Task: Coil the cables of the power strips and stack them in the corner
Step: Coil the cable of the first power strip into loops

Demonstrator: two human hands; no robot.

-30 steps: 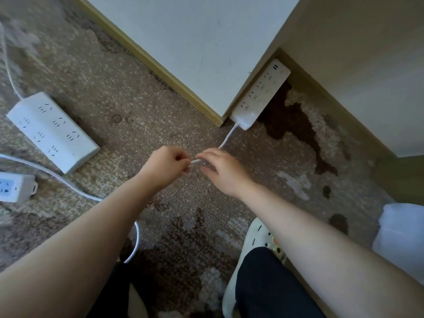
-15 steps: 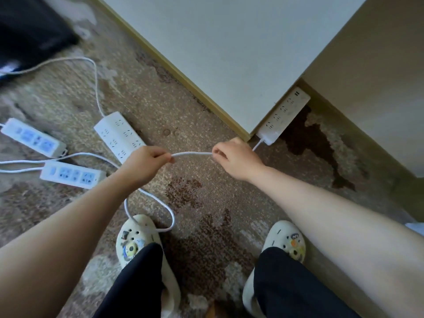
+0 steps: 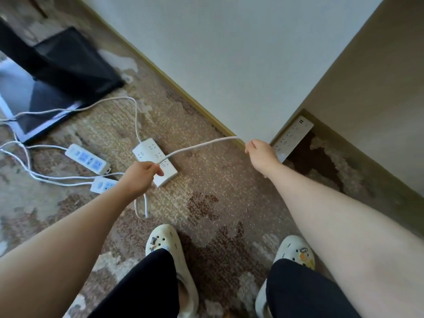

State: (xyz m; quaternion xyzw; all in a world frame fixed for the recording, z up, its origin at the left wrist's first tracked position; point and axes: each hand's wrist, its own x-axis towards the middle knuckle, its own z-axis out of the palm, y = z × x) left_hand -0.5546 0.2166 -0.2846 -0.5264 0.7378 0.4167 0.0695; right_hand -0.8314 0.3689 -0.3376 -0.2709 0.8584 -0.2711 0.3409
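Nearest, two cream perforated clogs point(image 3: 171, 249), each pinned with small charms, stand on a worn, mottled brown-and-beige carpet point(image 3: 206, 180) below black trouser legs. Since half a second ago the hands have drawn much farther apart, so the short span of white cable point(image 3: 195, 146) between them is now a long, taut, slightly bowed line. The left hand point(image 3: 140, 177) has its fingers curled round the round, smooth cable, pinching it between thumb and forefinger; below that fist a slack loop of cable hangs to the carpet, smaller than the loop seen before. The right hand point(image 3: 261, 156) grips the cable's other end with fingers bent under the palm, close to the wall's corner; how each finger lies there I cannot tell. Just past the left hand a wide white power strip point(image 3: 151, 154) with two rows of sockets lies flat, and left of it two narrow strips with bluish socket faces point(image 3: 88, 159) rest among tangled white leads. Behind the right hand, a long white power strip point(image 3: 294, 136) sits in the corner against the yellow skirting. Farthest left lies a glossy dark panel point(image 3: 34, 102) with a pale frame.
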